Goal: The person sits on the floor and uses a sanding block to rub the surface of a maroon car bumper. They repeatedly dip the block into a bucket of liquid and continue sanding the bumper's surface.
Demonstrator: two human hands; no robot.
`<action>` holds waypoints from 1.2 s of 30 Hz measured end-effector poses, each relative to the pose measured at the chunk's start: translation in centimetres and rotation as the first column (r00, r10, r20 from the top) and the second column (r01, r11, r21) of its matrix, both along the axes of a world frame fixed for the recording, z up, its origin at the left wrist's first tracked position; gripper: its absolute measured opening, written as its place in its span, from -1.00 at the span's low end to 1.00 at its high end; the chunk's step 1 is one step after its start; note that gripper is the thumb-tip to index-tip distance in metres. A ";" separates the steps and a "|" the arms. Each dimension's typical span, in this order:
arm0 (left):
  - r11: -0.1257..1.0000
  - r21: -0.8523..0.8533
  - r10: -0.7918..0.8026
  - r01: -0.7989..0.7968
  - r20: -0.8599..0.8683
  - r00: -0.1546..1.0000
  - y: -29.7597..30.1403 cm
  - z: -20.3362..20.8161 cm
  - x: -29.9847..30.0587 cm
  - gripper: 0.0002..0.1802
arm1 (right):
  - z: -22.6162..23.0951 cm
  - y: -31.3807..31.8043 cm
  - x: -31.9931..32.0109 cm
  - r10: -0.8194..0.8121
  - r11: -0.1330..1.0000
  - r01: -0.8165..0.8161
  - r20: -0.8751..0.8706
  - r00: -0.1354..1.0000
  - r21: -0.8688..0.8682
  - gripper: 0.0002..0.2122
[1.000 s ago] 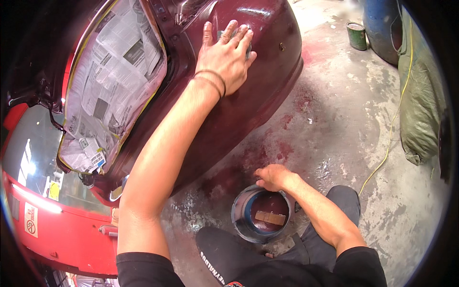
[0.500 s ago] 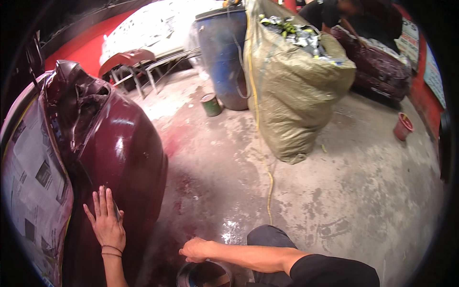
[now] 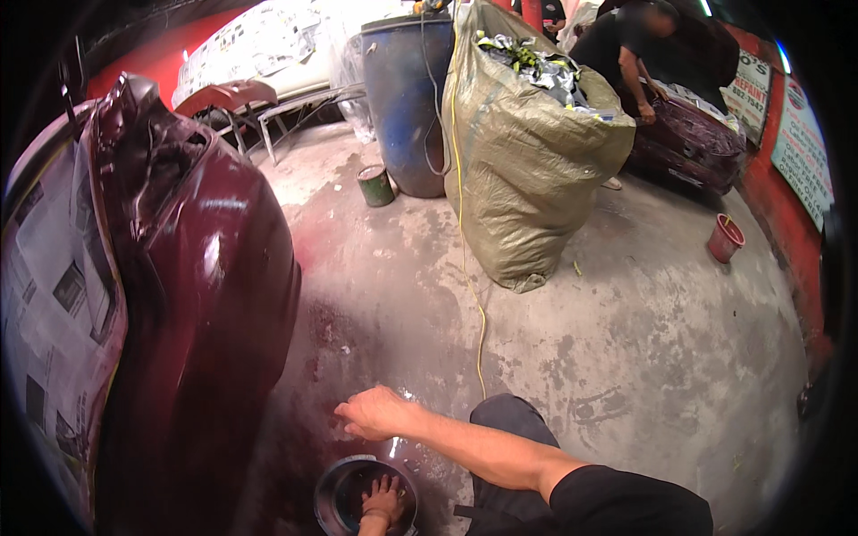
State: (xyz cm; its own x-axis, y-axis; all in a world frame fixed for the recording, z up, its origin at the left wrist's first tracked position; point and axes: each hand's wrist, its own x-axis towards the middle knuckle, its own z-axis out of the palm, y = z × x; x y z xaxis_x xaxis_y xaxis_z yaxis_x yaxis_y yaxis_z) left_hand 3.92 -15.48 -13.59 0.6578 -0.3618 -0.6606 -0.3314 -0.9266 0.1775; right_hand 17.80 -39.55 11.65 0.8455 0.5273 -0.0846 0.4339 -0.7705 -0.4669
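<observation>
My left hand (image 3: pixel 382 498) is down inside a dark round bucket (image 3: pixel 334 491) at the bottom of the view, its fingers spread. Whether anything lies under the palm is hidden. My right hand (image 3: pixel 377 414) hangs above and just beyond the bucket, its arm reaching across from the right past my knee. Its fingers are loosely bent and slightly apart, with nothing visible in them. To the left stands a glossy maroon car body (image 3: pixel 210 268) with an open recess (image 3: pixel 170 170) near its top. Newspaper (image 3: pixel 63 286) masks the part along its left side.
A yellow cable (image 3: pixel 483 339) crosses the concrete floor from a large tan sack (image 3: pixel 536 179) full of scraps. Behind are a blue drum (image 3: pixel 407 116), a green can (image 3: pixel 375 186) and a metal stand (image 3: pixel 268 134). A red pot (image 3: pixel 726 239) and another person (image 3: pixel 630 54) bending over a maroon part (image 3: pixel 684 143) are at right.
My left hand has left the maroon car panel, where it lay flat, and is now in the bucket. My right hand stays beyond the bucket. The view has shifted slightly.
</observation>
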 end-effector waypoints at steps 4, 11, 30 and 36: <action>0.996 0.013 0.084 -0.083 -0.186 0.979 -1.0 -8.4 0.5 -0.15 | -0.4 1.4 -0.5 0.048 0.999 -0.048 -0.013 0.999 0.011 -0.53; 0.700 -0.587 0.450 -0.407 -0.080 0.889 2.7 16.2 2.5 -0.53 | -2.2 1.7 1.3 0.115 0.993 -0.114 -0.025 0.993 0.038 -0.58; 0.999 0.031 -0.028 -0.011 0.983 0.183 2.2 43.1 27.0 -0.24 | -7.0 5.1 5.0 0.280 0.959 -0.282 -0.080 0.957 -0.025 -0.56; 0.979 0.077 -0.066 -0.190 0.996 0.065 -3.2 48.9 32.3 -0.23 | -7.9 5.7 6.0 0.275 0.960 -0.272 -0.041 0.961 0.074 -0.56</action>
